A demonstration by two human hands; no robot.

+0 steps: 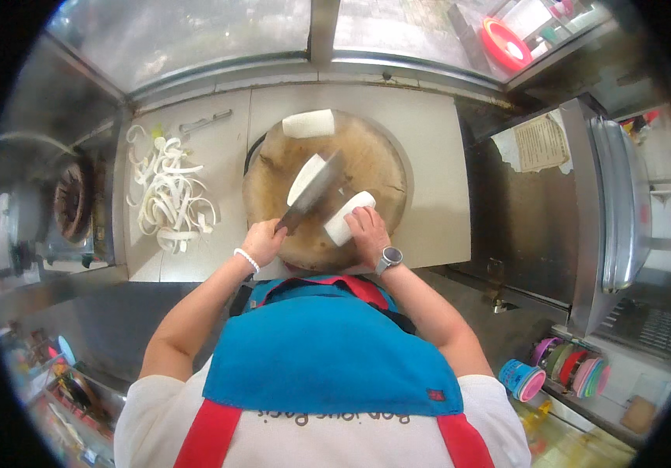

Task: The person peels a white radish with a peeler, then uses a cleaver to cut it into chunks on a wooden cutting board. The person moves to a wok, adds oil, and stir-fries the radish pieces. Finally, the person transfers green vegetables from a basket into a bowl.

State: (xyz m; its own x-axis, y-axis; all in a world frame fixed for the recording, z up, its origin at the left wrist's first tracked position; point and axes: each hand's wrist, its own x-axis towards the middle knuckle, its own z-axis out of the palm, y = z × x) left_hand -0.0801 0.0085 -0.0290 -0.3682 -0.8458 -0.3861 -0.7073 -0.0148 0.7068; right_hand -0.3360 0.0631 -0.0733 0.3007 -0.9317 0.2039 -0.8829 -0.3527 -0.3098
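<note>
My left hand point(262, 241) grips a cleaver point(314, 193) by its handle, the broad blade slanting away over a round wooden chopping block point(365, 146). Left of the blade, and partly hidden by it, lies a white piece point(305, 178) of what looks like peeled daikon. My right hand point(369, 229) rests its fingers on a second peeled white piece point(345, 221), nearer me on the right side of the block. A third piece point(308, 124) lies at the block's far edge, apart from both hands. A small scrap point(341, 191) sits between blade and right hand.
Left of the block, a heap of pale peel strips point(174, 193) lies on the light worktop point(435, 216). A peeler-like tool point(205, 121) lies beyond it. A window frame point(322, 35) bounds the far side; a metal cabinet point(587, 234) stands right, and a burner point(72, 202) left.
</note>
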